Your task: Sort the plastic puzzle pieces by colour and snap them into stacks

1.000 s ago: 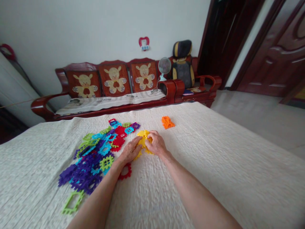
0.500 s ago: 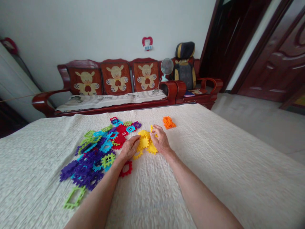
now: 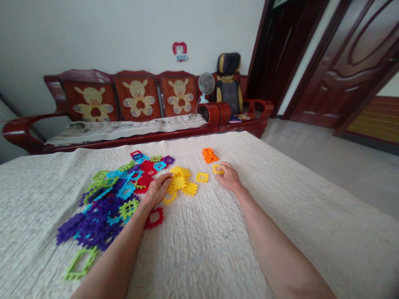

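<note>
My left hand (image 3: 158, 189) is closed at the left edge of a pile of yellow toothed pieces (image 3: 179, 182), its fingertips on a yellow piece. To the right, my right hand (image 3: 229, 176) pinches a small yellow frame piece (image 3: 217, 169) just above or on the cloth. Between the hands a yellow window piece (image 3: 202, 177) lies flat by itself. Orange pieces (image 3: 210, 155) sit stacked beyond my right hand. Left of my left hand spreads a heap of purple (image 3: 96, 220), blue, green and red pieces, and a red frame (image 3: 154, 218) lies near my left wrist.
A pale quilted cloth (image 3: 199, 249) covers the table. A green frame (image 3: 81, 263) lies at the near left. Behind the table stand a wooden sofa with bear cushions (image 3: 139, 99), a small fan (image 3: 206, 83) and a chair with a massage cushion (image 3: 229, 95).
My right hand has moved right, away from the yellow pile, with a yellow frame in its fingers. A yellow window piece now lies apart from the pile. The view has turned slightly right.
</note>
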`<state>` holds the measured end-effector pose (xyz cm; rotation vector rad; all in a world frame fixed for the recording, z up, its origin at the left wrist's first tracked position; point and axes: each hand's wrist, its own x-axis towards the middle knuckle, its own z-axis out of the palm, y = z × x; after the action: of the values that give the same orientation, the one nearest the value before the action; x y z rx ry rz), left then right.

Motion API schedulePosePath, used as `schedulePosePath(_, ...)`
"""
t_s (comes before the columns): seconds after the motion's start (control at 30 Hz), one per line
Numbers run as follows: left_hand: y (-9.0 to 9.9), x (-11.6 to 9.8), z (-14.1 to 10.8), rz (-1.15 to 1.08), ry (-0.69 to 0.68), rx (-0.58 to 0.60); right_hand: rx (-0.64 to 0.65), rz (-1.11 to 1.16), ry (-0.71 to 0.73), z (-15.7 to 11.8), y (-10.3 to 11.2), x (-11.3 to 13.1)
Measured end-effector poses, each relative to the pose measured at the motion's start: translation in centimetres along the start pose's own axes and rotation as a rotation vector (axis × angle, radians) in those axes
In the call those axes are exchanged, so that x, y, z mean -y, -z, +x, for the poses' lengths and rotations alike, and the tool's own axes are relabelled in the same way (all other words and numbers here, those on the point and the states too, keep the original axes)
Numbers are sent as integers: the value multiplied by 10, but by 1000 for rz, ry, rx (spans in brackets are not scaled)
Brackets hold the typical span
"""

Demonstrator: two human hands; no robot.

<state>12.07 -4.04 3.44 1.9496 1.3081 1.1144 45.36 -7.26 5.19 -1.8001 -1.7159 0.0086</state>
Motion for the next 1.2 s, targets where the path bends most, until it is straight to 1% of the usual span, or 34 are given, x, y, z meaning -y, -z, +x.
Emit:
schedulePosePath(0.1,-1,2,2,-108,52,-30,-30,-66,-129,1,-2,12)
schedulePosePath(0.17,0,2,3,-222,110,-93,-29,-123,-213,3,-4,22)
schedulePosePath(0.23,1,0,5,-344,174,-166,-14,-176,-258,3,-5,30)
schedulePosePath(0.33,4,-3,6,-473,252,-232,9,-212,-263,3,-7,34)
schedulePosePath(0.47,9,-5,8,-577,318,-299,27,-171,-201,4,-9,27)
schedulePosePath(0.57,12,-8,8,-665,359,-317,22,-146,-174,5,-9,23)
schedulePosePath(0.67,14,-11,8,-728,394,-329,-9,-142,-195,4,-7,23)
schedulePosePath(0.73,15,-11,7,-745,404,-331,-8,-154,-215,2,-5,24)
schedulePosePath(0.83,13,-7,7,-711,396,-325,17,-182,-225,0,-3,24)
schedulePosePath(1.03,2,9,9,-338,273,-296,6,-199,-222,1,-4,23)
schedulePosePath(1.13,-1,12,8,-265,266,-280,16,-206,-235,2,-5,24)
schedulePosePath(1.2,-2,11,7,-225,248,-259,16,-210,-245,2,-5,24)
